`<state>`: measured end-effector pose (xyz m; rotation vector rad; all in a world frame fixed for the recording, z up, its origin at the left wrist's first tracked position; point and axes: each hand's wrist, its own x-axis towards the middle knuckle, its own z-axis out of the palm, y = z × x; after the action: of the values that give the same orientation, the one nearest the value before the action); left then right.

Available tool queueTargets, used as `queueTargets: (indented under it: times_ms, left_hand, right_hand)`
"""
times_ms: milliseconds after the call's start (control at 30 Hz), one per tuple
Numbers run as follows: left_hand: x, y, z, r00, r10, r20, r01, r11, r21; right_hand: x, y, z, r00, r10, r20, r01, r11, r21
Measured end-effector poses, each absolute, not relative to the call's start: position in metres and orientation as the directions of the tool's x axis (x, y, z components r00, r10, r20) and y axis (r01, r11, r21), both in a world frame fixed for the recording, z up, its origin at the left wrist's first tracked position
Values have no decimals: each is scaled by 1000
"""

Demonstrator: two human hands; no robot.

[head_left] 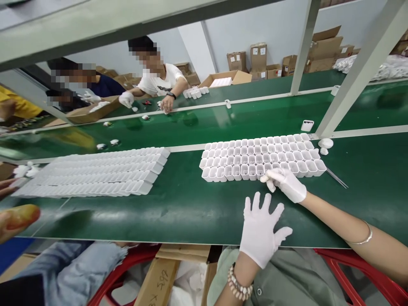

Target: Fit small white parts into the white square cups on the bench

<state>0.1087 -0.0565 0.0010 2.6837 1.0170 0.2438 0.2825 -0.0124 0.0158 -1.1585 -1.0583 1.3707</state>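
My left hand (260, 229), in a white glove, is held palm down near the front edge of the green work surface, its fingers spread and nothing in them. Just beyond it, my gloved right hand (287, 183) reaches in from the right with fingers bent together at the front row of a block of white open-topped plastic cases (236, 171). Whatever its fingertips pinch, if anything, is too small to make out. The cases stand upright in several tight rows; small dark parts show inside some of the front ones. Metal tweezers (337, 177) lie right of the block.
A second block of white cases (95, 172) lies to the left, near a neighbour's hand (19, 221). Small white pieces (325, 143) sit by the metal post (353, 72). Across the green belt (270, 108), a co-worker's gloved hand (126, 99) is at work. Below stands an open carton (159, 276).
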Motion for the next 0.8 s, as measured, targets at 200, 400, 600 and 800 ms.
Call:
queueTargets:
  times_ms: [200, 400, 600, 800]
  left_hand:
    - [75, -34, -5, 634, 766, 108, 719, -635, 281]
    - [41, -22, -7, 470, 879, 80, 630, -397, 668]
    - [25, -9, -7, 325, 925, -197, -120, 248, 961]
    - [19, -1, -12, 343, 864, -367, -533, 501, 681]
  right_hand:
    - [281, -12, 18, -19, 994, -110, -122, -111, -986]
    - [278, -15, 24, -4, 989, -148, -77, -148, -986]
    - [274, -16, 21, -29, 981, -190, -25, -191, -981]
    - [268, -14, 15, -80, 965, -251, 76, -245, -967]
